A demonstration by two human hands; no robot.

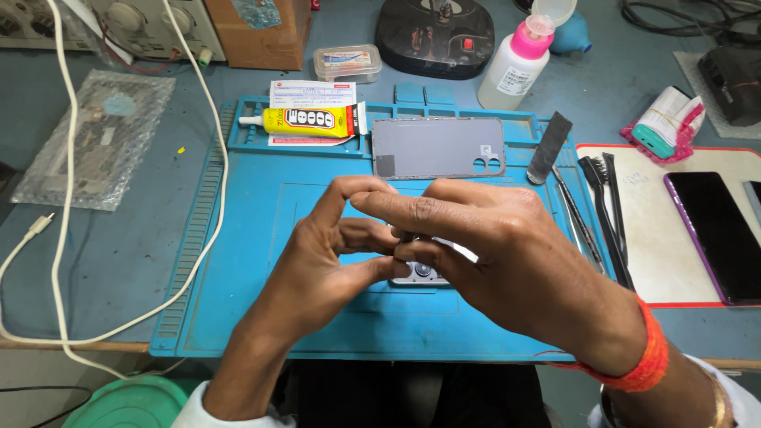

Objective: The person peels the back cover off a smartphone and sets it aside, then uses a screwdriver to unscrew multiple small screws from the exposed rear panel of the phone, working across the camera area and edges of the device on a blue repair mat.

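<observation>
Where hands meet, blue mat (238, 238), grey bench (119, 238).

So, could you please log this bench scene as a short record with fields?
surface: blue mat on a bench
left hand: fingertips on a small part, mostly hidden
right hand: over the same part, pinching it
part: grey piece with camera lenses, on the mat
behind hands: grey back cover, yellow glue tube
right of mat: tweezers, dark phone
far edge: pink-capped bottle
</observation>
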